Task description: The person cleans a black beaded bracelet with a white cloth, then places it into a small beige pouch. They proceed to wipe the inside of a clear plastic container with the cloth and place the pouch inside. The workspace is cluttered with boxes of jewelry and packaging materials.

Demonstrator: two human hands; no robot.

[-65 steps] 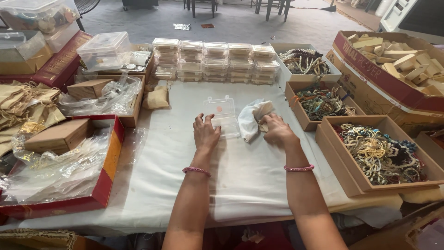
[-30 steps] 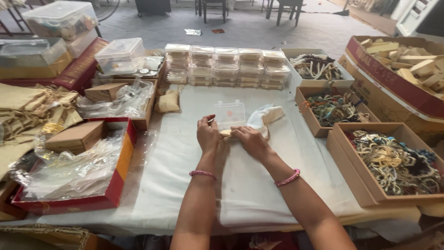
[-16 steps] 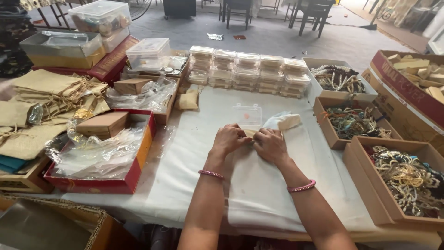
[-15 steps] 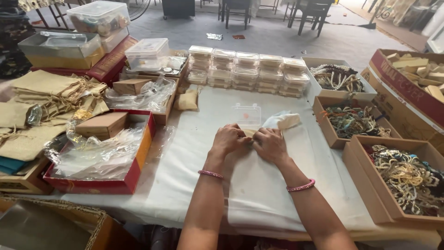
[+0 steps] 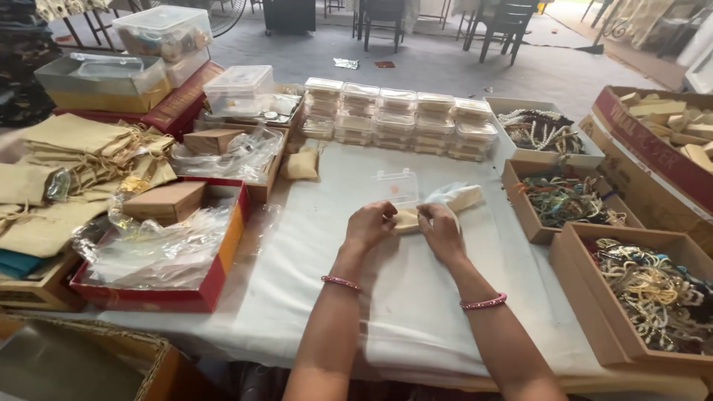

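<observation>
My left hand and my right hand meet at the middle of the white-covered table. Both pinch a small beige cloth pouch between them, just above the cloth. Right behind the pouch an open clear plastic box has its lid standing up. A crumpled white cloth lies to the right of the box, touching the area by my right hand. Each wrist wears a pink bangle.
Stacks of clear lidded boxes line the table's far edge. Cardboard trays of beaded jewellery stand at the right, with a box of wooden blocks behind them. A red tray with plastic bags and burlap pouches fill the left.
My right hand left the white cloth and joined my left hand in front of the clear box. Both now hold the beige pouch, slightly lifted. The view shifted to the left.
</observation>
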